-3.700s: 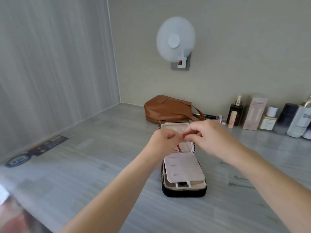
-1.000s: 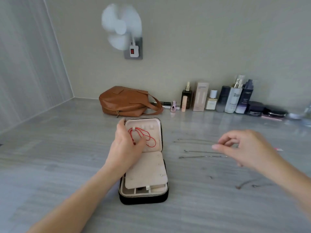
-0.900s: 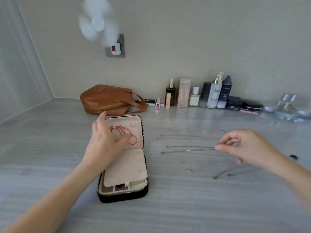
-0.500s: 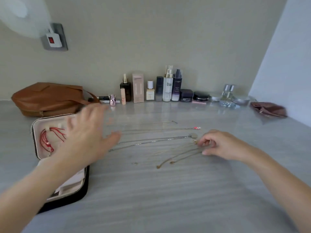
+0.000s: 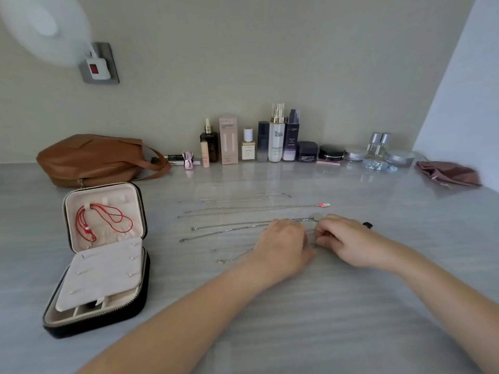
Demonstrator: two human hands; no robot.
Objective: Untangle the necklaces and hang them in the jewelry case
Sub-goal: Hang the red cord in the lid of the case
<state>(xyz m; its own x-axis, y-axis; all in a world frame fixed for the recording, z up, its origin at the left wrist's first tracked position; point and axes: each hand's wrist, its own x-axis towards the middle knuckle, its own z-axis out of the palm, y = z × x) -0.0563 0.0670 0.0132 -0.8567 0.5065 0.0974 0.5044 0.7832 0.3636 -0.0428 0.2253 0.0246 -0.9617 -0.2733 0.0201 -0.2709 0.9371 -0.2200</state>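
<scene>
The black jewelry case [image 5: 94, 325] lies open at the left, its beige lid upright. A red cord necklace [image 5: 108, 215] hangs in the lid. Several silver chains lie stretched out side by side on the table's middle: one with a pink pendant [image 5: 243, 209], a thicker one [image 5: 229, 225], and a thin one [image 5: 232, 259] nearest me. My left hand [image 5: 283, 247] and my right hand [image 5: 348, 238] meet over the right ends of the near chains, fingertips pinched together on the thin chain. The pinch itself is partly hidden by the fingers.
A brown leather bag [image 5: 91, 157] lies behind the case. A row of cosmetic bottles and jars [image 5: 275, 139] lines the back wall. A mauve pouch [image 5: 445, 175] sits at the far right, and a small black object [image 5: 367, 225] sits right of my hands. A white fan [image 5: 43, 25] hangs on the wall.
My left hand let go of the red necklace, left hanging in the lid, and moved right to the chains. My right hand came down onto the near chain. The view swung right.
</scene>
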